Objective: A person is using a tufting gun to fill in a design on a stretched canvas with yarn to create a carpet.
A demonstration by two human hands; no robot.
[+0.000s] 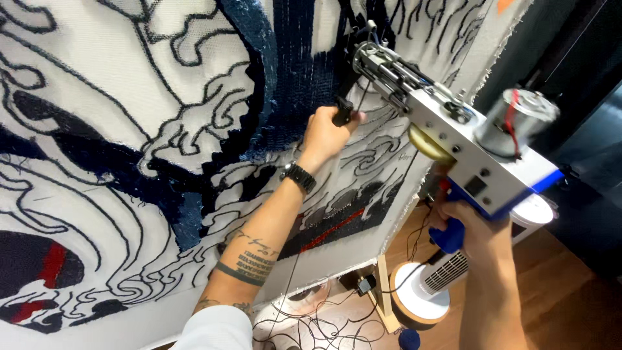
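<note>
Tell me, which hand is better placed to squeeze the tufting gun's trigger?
Probably the right hand: it grips the blue handle of the tufting gun. The left hand holds the black front grip by the cloth.

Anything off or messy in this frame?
Loose dark yarn lies tangled on the floor under the frame, and the cloth edge is frayed at right. The left hand and right hand hold the tufting gun normally.

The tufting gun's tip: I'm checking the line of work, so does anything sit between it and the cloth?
Nothing visible does. The tufting gun has its tip against the stretched cloth in the dark blue patch. The left hand grips the front handle just below; the right hand holds the blue rear grip.
</note>
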